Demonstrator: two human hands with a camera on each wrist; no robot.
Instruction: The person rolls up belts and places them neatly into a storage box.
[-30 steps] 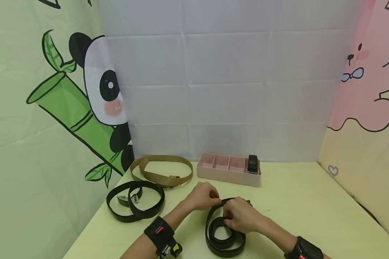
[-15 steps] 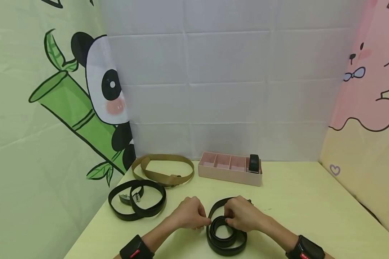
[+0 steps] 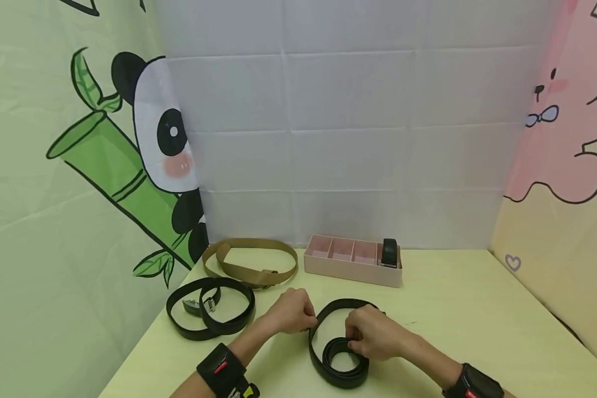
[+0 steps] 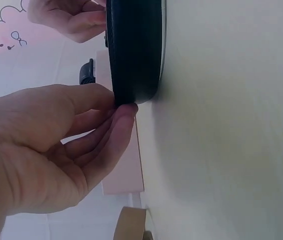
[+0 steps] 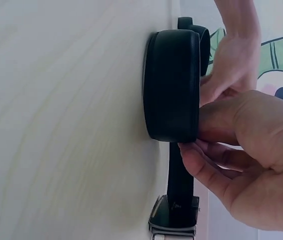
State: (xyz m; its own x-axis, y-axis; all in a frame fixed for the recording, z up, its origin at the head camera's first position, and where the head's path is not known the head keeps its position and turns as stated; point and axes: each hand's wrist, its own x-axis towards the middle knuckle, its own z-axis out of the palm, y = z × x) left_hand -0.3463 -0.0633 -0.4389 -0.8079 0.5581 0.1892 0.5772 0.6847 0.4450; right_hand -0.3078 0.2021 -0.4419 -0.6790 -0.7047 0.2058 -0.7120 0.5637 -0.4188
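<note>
A black belt stands on edge on the table, its inner part wound in a tight coil inside a looser outer loop. At the outer loop's left side, my left hand pinches the strap's edge between thumb and fingers. The coil's upper right edge is pinched by my right hand. In the left wrist view the strap sits between the left fingertips. The right wrist view has the right hand on the coil, with the metal buckle at the strap's free end.
Behind the hands stands a pink divided box with a rolled black belt in its right compartment. At the left lie another black belt, loosely looped, and a tan belt. A grey cloth wall closes the back.
My left hand came down from the loop's far side to its left, then rose slightly with the strap. The outer loop is wider now. My right hand has stayed at the coil.
</note>
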